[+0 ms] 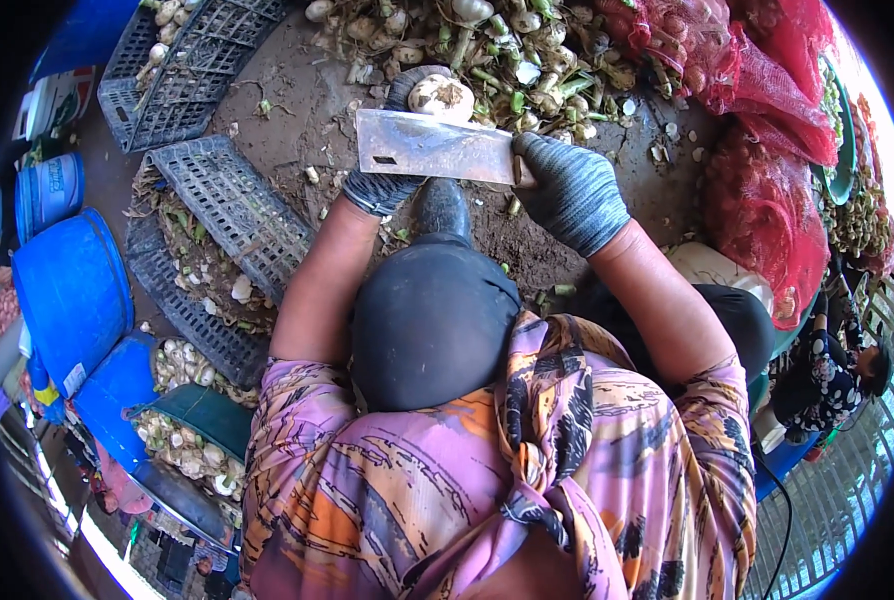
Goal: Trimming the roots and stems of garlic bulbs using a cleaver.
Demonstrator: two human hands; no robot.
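Observation:
My left hand, in a grey knit glove, holds a round whitish root-like bulb with a brownish trimmed face. Its fingers curl around the bulb's far left side, and the blade hides most of the palm. In my right hand, gloved the same way, is a cleaver gripped by its short handle. The broad, stained blade lies level across the view, just nearer than the bulb and over the left hand. Whether its edge touches the bulb, I cannot tell.
Ahead lies a heap of similar bulbs and cut green stalks. Black plastic crates and blue tubs stand at left. Red mesh sacks are piled at right. My dark-covered knee is below my hands; another person is far right.

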